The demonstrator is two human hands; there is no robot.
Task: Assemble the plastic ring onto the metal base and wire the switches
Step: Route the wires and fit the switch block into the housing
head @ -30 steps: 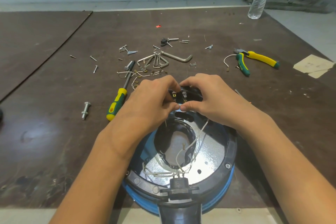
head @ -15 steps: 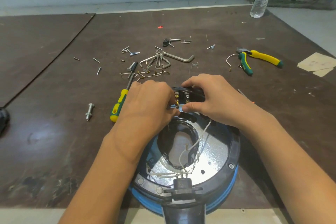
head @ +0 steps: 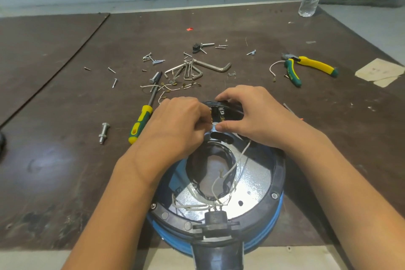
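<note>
Black switch block (head: pixel 228 112): right hand (head: pixel 252 116) curled round it; left hand (head: pixel 175 126) curled alongside, hold unclear.

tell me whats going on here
A person is wiring the switch block at the far edge of a black plastic ring seated on a shiny metal base. The right hand grips the block; the left hand curls in at its terminals, fingertips hidden. Loose white wires lie across the base. A screwdriver and pliers lie unused on the table.
</note>
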